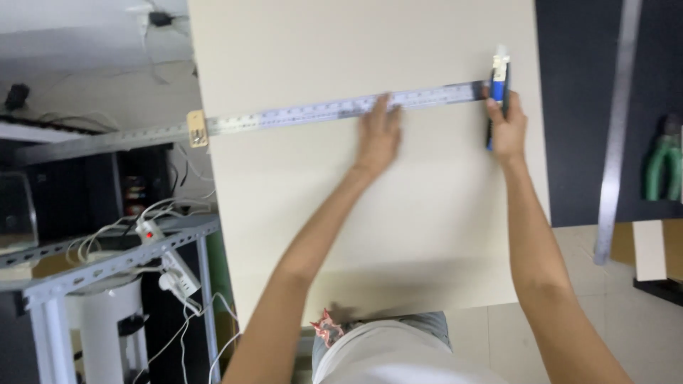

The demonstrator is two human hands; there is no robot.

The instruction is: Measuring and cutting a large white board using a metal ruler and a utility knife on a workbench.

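Head view. One large cream rectangular board (370, 178), lying flat under both hands; its near edge is partly hidden by the person's body.

One long steel ruler with a brass end tab (313, 112), laid across the board; the left hand (378, 135) presses flat on it, fingers spread and not closed.

One blue and white utility knife (499, 85), at the ruler's right end, clasped by the right hand (508, 128); its blade tip is hard to make out.

One second bare metal straightedge (616, 128) to the right of the right hand, on the dark table (576, 142), top cut off.

One pair of green-handled pliers (664, 167), further right, blurred.
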